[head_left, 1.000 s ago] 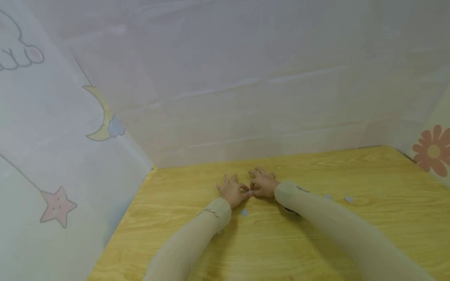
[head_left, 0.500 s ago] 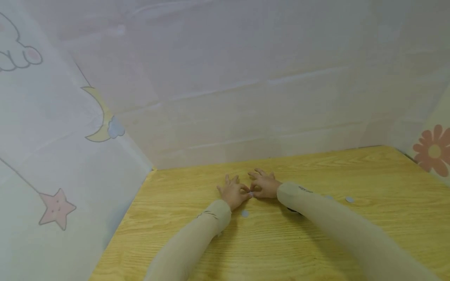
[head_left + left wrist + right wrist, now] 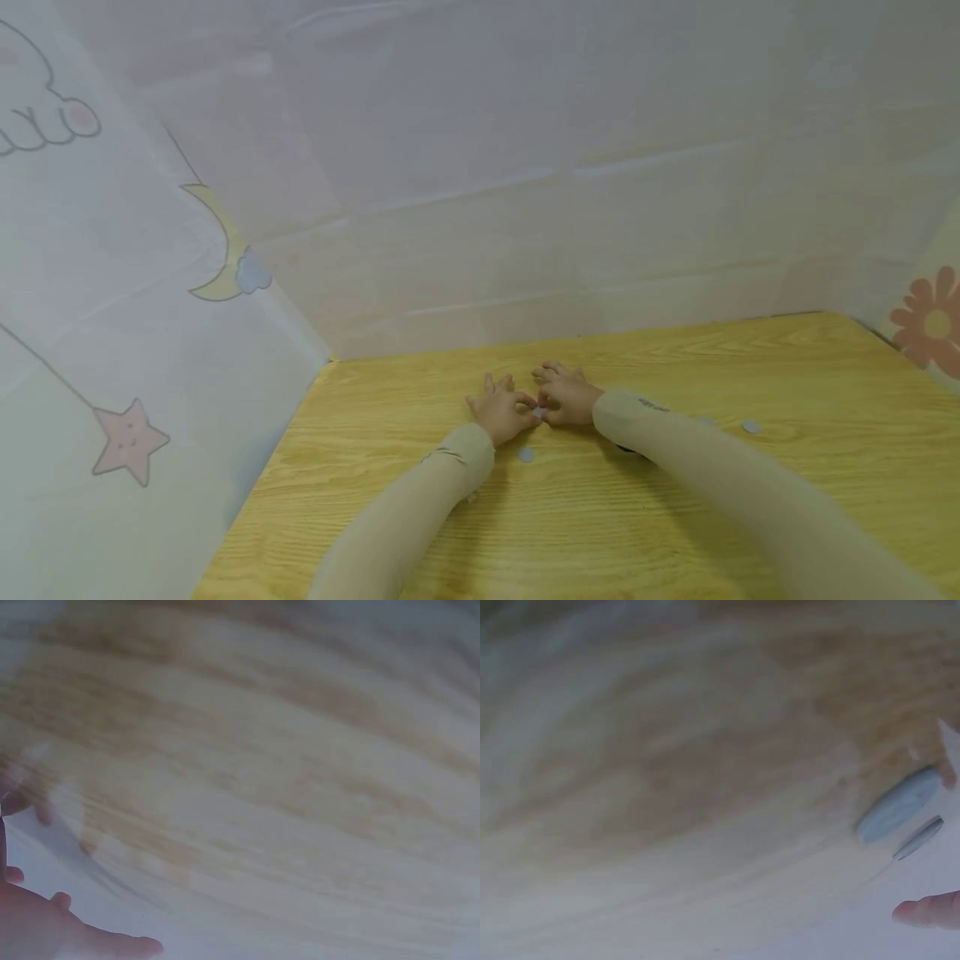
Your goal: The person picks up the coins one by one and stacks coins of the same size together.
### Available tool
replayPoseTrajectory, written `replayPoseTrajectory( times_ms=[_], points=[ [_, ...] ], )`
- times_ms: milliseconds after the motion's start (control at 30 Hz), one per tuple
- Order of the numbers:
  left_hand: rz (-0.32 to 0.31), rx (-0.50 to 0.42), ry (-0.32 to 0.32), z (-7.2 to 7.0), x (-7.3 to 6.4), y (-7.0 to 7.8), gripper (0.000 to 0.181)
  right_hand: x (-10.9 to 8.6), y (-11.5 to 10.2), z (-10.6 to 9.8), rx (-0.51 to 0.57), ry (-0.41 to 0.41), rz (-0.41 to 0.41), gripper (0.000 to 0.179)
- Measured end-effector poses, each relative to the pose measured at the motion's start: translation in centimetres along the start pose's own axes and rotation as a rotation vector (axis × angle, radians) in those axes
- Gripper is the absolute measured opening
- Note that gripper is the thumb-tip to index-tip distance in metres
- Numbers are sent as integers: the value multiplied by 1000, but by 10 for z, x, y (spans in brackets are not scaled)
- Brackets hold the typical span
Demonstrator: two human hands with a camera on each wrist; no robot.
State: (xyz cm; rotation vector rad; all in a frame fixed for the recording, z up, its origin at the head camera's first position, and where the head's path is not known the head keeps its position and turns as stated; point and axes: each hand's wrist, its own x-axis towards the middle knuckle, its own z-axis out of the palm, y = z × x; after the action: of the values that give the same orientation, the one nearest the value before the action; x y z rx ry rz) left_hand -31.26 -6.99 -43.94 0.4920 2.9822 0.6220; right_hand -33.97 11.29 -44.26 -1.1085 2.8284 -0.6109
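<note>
Side by side on the wooden table, both hands bring thumb and index finger together at a small pale grey disc point(image 3: 538, 412). My left hand point(image 3: 504, 414) pinches its left side, other fingers spread outward. From the right, my right hand point(image 3: 566, 396) pinches the same disc, its remaining fingers raised. Fingertips cover much of the disc. A second grey disc point(image 3: 527, 455) lies flat just nearer to me. In the left wrist view only part of the left hand point(image 3: 45, 922) shows; the right wrist view has one right-hand fingertip point(image 3: 928, 910) at its edge.
Right of the hands lie a grey disc point(image 3: 752, 427) and another disc point(image 3: 706, 422) partly behind the right sleeve. The table point(image 3: 600, 517) meets a pale wall sheet point(image 3: 480, 250) at the back. A small pale bit point(image 3: 471, 497) shows by the left sleeve.
Both hands stay at the same disc with only slight finger shifts. The whole head view moves a little; the loose discs lie where they were.
</note>
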Motion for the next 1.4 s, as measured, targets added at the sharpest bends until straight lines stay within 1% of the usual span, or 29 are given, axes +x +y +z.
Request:
replayPoseTrajectory(
  times_ms=[133,267,367,500,567,667,933,1100,1200,1400],
  points=[
    [33,5,30,1,-2,-1,36,-4,-6,-4,27,1,17,12],
    [86,-1,57,1,-2,-3,35,-8,-9,-6,41,14,9,12],
    [119,-8,62,0,-1,-6,33,-9,-9,-6,48,30,-8,12],
    [146,-5,31,0,1,-7,36,-10,-9,-6,43,37,-26,11],
    [154,3,18,1,2,-7,39,-10,-9,-5,35,36,-25,12],
    [159,-9,9,2,0,-6,40,-10,-9,-4,29,37,-17,11],
    [167,-148,13,-2,-7,-6,38,-13,-13,-5,69,34,-1,7],
    [176,-250,27,-5,-10,-8,35,-15,-17,-6,92,58,-8,10],
    [173,-282,37,-7,-12,-8,34,-18,-20,-8,112,83,-14,11],
    [155,-351,58,-13,-26,-4,34,-27,-28,-12,149,146,-82,10]
  ],
)
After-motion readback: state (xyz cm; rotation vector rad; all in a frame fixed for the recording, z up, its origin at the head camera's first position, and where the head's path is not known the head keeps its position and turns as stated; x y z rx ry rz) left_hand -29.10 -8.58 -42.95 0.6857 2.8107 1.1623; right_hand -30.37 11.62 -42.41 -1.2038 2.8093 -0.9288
